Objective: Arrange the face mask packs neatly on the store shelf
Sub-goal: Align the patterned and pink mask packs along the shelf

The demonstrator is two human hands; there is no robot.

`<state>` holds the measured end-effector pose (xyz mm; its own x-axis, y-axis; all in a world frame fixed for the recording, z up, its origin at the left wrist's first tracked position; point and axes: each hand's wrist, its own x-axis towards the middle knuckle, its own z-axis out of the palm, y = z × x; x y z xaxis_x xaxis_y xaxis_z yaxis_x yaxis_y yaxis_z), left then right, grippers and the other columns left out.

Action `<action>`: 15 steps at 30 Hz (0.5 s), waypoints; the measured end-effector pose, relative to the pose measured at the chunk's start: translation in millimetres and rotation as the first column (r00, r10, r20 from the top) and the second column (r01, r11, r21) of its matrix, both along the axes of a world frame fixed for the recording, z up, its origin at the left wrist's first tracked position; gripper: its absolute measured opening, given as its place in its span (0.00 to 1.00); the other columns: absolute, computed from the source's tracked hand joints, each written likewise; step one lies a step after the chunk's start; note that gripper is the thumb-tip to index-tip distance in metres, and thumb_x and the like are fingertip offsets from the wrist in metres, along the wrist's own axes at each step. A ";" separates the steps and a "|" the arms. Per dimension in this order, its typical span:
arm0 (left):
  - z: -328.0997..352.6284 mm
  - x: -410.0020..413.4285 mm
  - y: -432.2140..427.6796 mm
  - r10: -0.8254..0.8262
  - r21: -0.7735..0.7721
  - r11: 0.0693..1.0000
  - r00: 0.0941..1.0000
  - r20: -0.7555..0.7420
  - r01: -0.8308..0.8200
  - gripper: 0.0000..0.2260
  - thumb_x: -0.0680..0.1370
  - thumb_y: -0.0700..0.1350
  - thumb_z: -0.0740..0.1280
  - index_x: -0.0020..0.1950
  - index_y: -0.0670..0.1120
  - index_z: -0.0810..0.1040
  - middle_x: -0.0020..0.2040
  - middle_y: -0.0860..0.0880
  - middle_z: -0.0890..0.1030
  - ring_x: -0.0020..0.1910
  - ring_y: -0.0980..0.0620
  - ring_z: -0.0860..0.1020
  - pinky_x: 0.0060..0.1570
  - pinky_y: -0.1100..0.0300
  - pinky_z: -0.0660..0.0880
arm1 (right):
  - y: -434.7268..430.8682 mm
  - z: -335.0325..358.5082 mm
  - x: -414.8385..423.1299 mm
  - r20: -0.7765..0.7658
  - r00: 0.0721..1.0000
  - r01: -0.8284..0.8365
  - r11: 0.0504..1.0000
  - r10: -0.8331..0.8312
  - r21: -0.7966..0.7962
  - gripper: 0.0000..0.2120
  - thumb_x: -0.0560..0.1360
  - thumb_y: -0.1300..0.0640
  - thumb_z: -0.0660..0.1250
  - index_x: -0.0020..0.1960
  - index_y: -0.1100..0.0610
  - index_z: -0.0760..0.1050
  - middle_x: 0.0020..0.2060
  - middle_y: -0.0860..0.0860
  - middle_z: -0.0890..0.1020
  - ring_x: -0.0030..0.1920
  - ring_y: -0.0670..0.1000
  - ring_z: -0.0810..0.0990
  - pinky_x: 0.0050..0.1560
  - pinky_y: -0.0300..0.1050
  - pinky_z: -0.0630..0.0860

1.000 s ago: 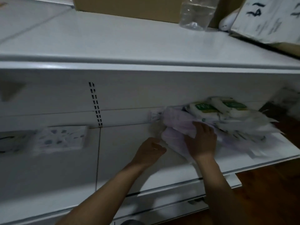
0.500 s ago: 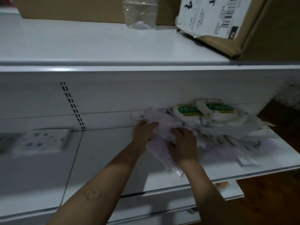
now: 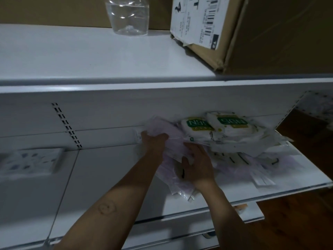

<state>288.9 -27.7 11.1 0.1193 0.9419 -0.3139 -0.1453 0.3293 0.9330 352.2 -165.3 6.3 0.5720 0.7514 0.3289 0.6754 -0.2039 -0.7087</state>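
Note:
A loose heap of face mask packs lies on the right part of the white middle shelf. Pale purple packs in clear wrap sit at the heap's left side. White packs with green labels are stacked behind them, and more white packs spread to the right. My left hand grips the far upper edge of the purple packs. My right hand presses on the same purple packs nearer the front, fingers curled over them.
A patterned flat pack lies at the shelf's left. On the top shelf stand a clear plastic bottle and a cardboard box with a shipping label. A lower shelf juts out below. Wooden floor is at the right.
My left hand moved from the bare shelf up to the purple packs and closed on their far edge. My right hand stayed on the packs. The view shifted right.

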 end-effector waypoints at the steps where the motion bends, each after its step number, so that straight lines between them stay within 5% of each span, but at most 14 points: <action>1: 1.9 -6.2 1.6 0.022 -0.023 1.000 0.999 0.039 -0.021 0.29 0.65 0.33 0.76 0.64 0.36 0.70 0.51 0.40 0.78 0.43 0.45 0.77 0.35 0.59 0.72 | -1.0 -1.2 -0.5 -0.007 1.000 0.011 0.999 -0.011 0.036 0.22 0.69 0.53 0.58 0.59 0.60 0.78 0.55 0.53 0.80 0.55 0.55 0.78 0.55 0.33 0.67; 5: 7.3 -51.9 15.5 0.059 -0.069 0.997 0.970 0.234 -0.044 0.28 0.62 0.34 0.74 0.60 0.37 0.72 0.44 0.42 0.75 0.36 0.49 0.74 0.27 0.62 0.73 | 1.3 -5.6 -7.1 -0.063 0.986 0.157 0.984 -0.152 0.085 0.16 0.70 0.59 0.65 0.57 0.59 0.78 0.54 0.56 0.79 0.55 0.60 0.78 0.57 0.44 0.73; 8: 9.4 -101.9 18.9 0.062 -0.050 0.997 0.958 0.281 -0.050 0.24 0.68 0.32 0.71 0.62 0.38 0.72 0.49 0.42 0.77 0.42 0.47 0.77 0.34 0.61 0.76 | 11.2 -7.1 -33.8 -0.293 0.936 0.219 0.974 -0.196 0.049 0.26 0.68 0.48 0.72 0.64 0.50 0.73 0.62 0.51 0.72 0.60 0.56 0.75 0.56 0.56 0.77; 10: 9.9 -136.3 16.0 0.077 -0.044 0.997 0.931 0.356 -0.066 0.29 0.64 0.33 0.71 0.65 0.35 0.71 0.51 0.40 0.78 0.48 0.45 0.78 0.37 0.59 0.77 | 20.8 -2.1 -56.1 -0.405 0.901 0.187 0.982 -0.155 0.040 0.39 0.65 0.41 0.74 0.71 0.50 0.66 0.68 0.51 0.68 0.65 0.54 0.73 0.58 0.48 0.77; 13: 6.8 -178.8 4.9 0.127 -0.034 0.992 0.914 0.385 -0.123 0.29 0.63 0.34 0.70 0.64 0.33 0.72 0.52 0.39 0.79 0.50 0.43 0.79 0.40 0.57 0.78 | 43.6 1.5 -86.0 -0.660 0.751 0.023 1.000 -0.007 0.015 0.45 0.68 0.46 0.75 0.77 0.54 0.56 0.72 0.54 0.67 0.70 0.53 0.69 0.52 0.25 0.68; 15: 1.4 -200.6 -2.2 0.154 -0.043 0.988 0.911 0.382 -0.149 0.23 0.66 0.31 0.69 0.62 0.34 0.74 0.51 0.39 0.80 0.48 0.43 0.80 0.38 0.57 0.79 | 58.4 -1.7 -103.6 -0.772 0.630 -0.073 0.996 0.087 0.053 0.51 0.61 0.40 0.78 0.76 0.56 0.59 0.70 0.55 0.70 0.68 0.53 0.71 0.64 0.38 0.69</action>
<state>88.2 -29.9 12.5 0.0888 0.9544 -0.2849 -0.5396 0.2865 0.7917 248.6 -106.9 4.6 0.5595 0.8059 -0.1935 -0.1075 -0.1610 -0.9811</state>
